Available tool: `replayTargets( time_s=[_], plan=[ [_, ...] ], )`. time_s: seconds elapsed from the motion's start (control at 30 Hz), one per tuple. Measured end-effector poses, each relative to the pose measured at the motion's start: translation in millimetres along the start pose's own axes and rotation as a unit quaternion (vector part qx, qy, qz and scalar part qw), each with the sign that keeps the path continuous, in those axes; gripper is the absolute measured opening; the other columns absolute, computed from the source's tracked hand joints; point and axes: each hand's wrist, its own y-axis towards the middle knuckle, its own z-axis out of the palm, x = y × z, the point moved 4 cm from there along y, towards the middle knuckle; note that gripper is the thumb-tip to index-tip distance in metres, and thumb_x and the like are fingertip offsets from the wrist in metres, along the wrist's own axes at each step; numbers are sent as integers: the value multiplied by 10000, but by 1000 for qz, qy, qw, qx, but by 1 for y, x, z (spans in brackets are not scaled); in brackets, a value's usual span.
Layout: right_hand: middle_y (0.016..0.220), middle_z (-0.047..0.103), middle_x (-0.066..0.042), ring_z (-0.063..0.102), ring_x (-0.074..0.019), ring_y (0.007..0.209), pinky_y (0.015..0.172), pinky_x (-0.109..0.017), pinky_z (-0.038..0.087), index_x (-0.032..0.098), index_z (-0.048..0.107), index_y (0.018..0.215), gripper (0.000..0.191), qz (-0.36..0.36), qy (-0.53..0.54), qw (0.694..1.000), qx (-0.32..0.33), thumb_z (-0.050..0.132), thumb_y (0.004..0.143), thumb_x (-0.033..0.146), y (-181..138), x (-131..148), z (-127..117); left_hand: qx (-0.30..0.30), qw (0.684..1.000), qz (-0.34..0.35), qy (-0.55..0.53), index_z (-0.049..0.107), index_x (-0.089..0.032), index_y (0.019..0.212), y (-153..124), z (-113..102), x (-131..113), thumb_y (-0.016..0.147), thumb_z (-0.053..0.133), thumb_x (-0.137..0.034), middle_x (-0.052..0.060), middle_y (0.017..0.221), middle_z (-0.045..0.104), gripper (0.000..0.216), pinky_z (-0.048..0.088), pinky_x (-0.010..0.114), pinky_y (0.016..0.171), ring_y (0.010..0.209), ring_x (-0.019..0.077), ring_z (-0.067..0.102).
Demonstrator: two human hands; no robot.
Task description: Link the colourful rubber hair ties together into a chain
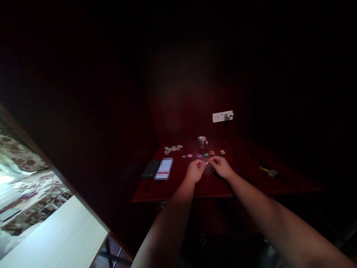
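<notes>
My left hand (196, 170) and my right hand (220, 166) meet over the dark red desk, both closed in a pinch. Between their fingertips shows a small yellow hair tie (207, 163), mostly covered by the fingers. Just beyond the hands lies a row of small groups of hair ties: blue, pink (190, 155), purple (199, 156), green (206, 155), red (212, 153) and yellow (222, 152). Farther left is a loose, mixed-colour pile of hair ties (173, 149). Behind the row stands a clear jar (202, 143) with a pale lid.
A phone (164, 168) with a lit screen lies beside a black box-like device (151, 169) at the desk's left, with a cable below. A white wall socket (222, 116) holds a plug. Toward the right runs a black cable with a yellow piece (264, 169).
</notes>
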Motion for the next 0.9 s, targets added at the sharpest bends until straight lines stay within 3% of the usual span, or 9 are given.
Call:
replayTargets(
  time_s=[0.57, 0.77, 0.9],
  plan=[
    [525, 502, 35, 411, -75, 389, 390, -194, 313, 170, 491, 645, 250, -1, 7, 1000, -25, 491, 752, 396, 2, -1, 1, -1, 1000, 2, -16, 628, -118, 751, -1, -5, -18, 742, 557, -301, 49, 675, 637, 196, 444, 229, 600, 607, 115, 562],
    [491, 473, 46, 410, -70, 388, 387, -184, 309, 166, 486, 624, 242, 0, 19, 1000, -15, 515, 736, 378, 3, -2, 0, 6, 999, 1, -43, 641, -117, 834, 0, -3, -16, 719, 604, -305, 81, 784, 657, 224, 464, 256, 686, 697, 133, 589],
    [517, 503, 40, 420, -70, 394, 398, -189, 322, 160, 513, 650, 236, 6, 28, 999, -14, 530, 723, 383, 3, -1, -1, 7, 1000, 8, -27, 645, -125, 806, 1, -3, -13, 715, 607, -289, 68, 753, 656, 192, 463, 258, 680, 673, 131, 583]
  ],
)
